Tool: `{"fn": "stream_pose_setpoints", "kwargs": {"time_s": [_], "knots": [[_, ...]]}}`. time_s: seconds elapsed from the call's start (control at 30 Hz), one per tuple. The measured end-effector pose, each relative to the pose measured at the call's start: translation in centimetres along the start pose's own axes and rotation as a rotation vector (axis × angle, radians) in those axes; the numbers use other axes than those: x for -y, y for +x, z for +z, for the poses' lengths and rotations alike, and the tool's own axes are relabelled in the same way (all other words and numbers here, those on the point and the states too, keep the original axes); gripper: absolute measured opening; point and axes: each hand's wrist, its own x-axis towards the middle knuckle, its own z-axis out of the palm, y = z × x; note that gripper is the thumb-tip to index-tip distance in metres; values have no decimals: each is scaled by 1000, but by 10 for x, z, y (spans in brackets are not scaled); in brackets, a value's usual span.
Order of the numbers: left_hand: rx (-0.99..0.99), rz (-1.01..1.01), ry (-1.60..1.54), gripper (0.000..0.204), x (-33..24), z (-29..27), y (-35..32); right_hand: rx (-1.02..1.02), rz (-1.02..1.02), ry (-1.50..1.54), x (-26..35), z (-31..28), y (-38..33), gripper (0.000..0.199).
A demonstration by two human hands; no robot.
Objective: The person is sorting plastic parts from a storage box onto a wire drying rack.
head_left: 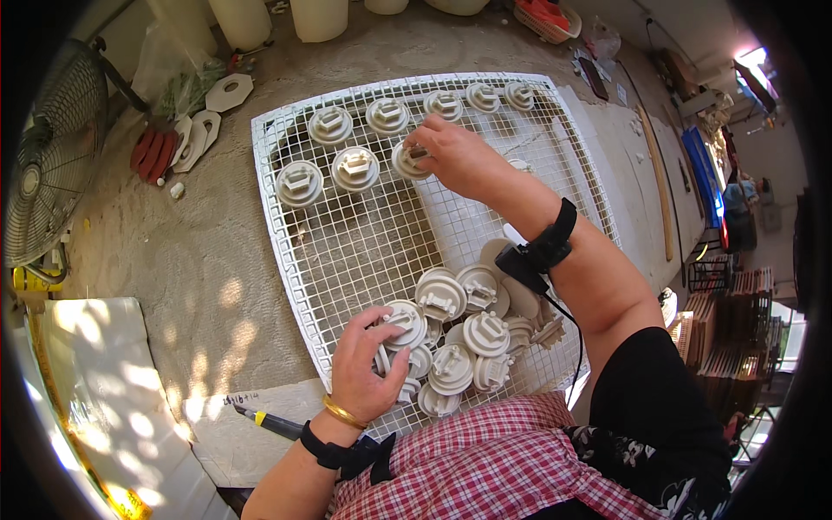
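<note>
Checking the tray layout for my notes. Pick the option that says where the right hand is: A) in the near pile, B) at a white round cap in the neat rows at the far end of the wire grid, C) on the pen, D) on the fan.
B: the right hand has its fingers on a white round cap in the rows on the wire grid, while the left hand is in the near pile.

Daylight fills the place, bright and warm, strongest from a blown-out opening [752, 59] at two o'clock. Dappled sun patches fall across the pale board [104, 390] at eight o'clock and the grey bench [199, 269] beside it, with soft leaf-like shadows between them. The wire rack [364, 234] in the middle is evenly lit and sharp. Toward the rim straight edges bow, detail smears, and black corners close the round view.
</note>
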Motion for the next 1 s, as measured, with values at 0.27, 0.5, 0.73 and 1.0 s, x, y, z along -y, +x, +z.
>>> {"fn": "stream_pose_setpoints", "kwargs": {"time_s": [0.27,0.5,0.73,1.0], "knots": [[-7,13,-15,33,0,2,2,-128,27,91,3,-10,-8,26],[-19,5,-2,33,-2,2,2,-90,300,-13,-65,-60,-59,37],[-21,0,19,32,-3,4,2,100,356,-37,-83,-47,-95,40],[-13,-26,6,29,-3,4,2,-52,304,30,-85,-37,-99,28]]}}
